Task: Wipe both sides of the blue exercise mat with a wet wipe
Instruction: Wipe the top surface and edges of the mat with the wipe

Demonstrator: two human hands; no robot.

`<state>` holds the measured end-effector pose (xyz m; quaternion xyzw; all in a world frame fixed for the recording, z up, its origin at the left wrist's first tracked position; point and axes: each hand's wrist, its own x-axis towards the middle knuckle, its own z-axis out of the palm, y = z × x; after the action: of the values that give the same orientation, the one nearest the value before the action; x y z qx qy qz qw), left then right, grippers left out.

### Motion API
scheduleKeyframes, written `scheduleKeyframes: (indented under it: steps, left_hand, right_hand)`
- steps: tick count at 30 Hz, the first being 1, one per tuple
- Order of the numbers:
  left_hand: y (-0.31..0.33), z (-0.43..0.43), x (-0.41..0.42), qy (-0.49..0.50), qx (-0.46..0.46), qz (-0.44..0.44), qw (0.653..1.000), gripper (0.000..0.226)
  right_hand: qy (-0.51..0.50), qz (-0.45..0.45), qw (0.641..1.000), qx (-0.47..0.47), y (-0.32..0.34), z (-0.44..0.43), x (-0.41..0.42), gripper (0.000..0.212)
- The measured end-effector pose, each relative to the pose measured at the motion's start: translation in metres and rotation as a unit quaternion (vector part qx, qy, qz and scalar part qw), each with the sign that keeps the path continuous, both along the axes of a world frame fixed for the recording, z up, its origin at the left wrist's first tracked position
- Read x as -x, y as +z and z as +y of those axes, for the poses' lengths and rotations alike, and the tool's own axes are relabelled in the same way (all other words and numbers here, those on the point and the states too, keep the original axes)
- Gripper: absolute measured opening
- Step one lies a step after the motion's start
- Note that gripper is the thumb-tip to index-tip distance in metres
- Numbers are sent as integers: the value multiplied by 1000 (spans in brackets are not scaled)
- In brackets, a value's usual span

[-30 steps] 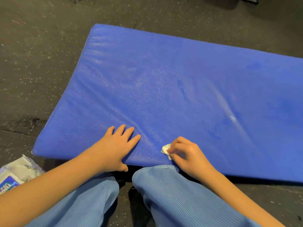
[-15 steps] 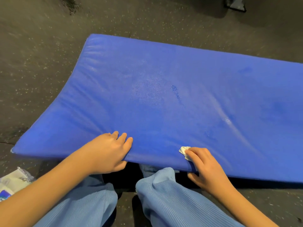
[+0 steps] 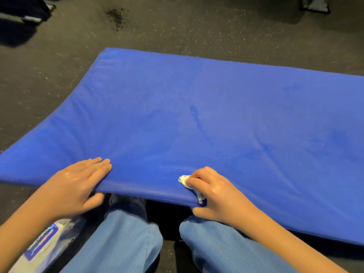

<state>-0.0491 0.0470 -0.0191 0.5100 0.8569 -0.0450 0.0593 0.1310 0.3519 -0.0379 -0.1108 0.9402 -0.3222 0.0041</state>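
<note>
On the floor (image 3: pixel 177 32): the mat (image 3: pixel 197 115) lies crosswise, its far edge down and its near edge raised clear above the person's knees (image 3: pixel 126 243); its right end runs out of view.
Top side: faint darker streaks and a small smear near the middle read as damp. This side is judged wiped, at least in the part that shows.
Underside: hidden. Nothing shows it wiped, so it is judged left to do.
Step in hand: the raised near edge and the two grips suggest the turn-over to the second side; about half the task looks done.
Left hand (image 3: pixel 78 182): at the near edge, left of the knees. The fingers (image 3: pixel 100 164) lie flat and together on top, the thumb is tucked beneath, and between them they pinch the mat's edge.
Right hand (image 3: pixel 212 192): at the near edge above the right knee. The fingers are curled over the wipe (image 3: pixel 184 180) with the thumb under the edge, grasping wipe and mat together.
Wipe: crumpled and white, pressed against the mat under the right fingers, with a bit poking out to the left and another at the edge.
Pack (image 3: pixel 45 245): on the floor at lower left, partly hidden by the left forearm.
Arms: both forearms reach forward from the bottom corners, wrists low, hands apart on either side of the knees.
</note>
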Motion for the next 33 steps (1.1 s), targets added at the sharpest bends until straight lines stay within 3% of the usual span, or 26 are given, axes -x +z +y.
scheduleKeyframes:
  steps: [8, 11, 14, 16, 17, 21, 27, 31, 33]
  left_hand:
    - [-32, -26, -10, -16, 59, -44, 997, 65]
    - [-30, -15, -2, 22, 34, -94, 995, 65]
    - [-37, 14, 13, 96, -1, -126, 987, 86]
    - [-47, 36, 17, 144, 16, -145, 979, 94]
    - [-53, 45, 15, 159, 33, -150, 975, 96]
    - [-68, 57, -7, 209, 29, -160, 964, 96]
    - [-76, 53, -7, 224, 13, -176, 958, 91]
    - [-80, 51, -9, 224, -8, -168, 960, 79]
    - [-81, 50, -8, 226, -9, -168, 960, 74]
  right_hand:
    - [63, -99, 992, 39, -7, -4, -3, 37]
    - [104, -108, 989, 17, -6, -2, 11, 19]
    - [12, -79, 997, -9, -26, 2, 44, 12]
    - [-75, -66, 995, 9, -35, -7, 58, 12]
    - [-70, -68, 995, 33, -35, -18, 57, 13]
    - [116, -101, 986, 59, -21, -47, 40, 12]
    - [-107, -72, 992, -11, -56, -14, 100, 20]
    - [90, -88, 992, 29, -39, -40, 78, 27]
    - [111, -101, 989, 3, -43, -26, 87, 17]
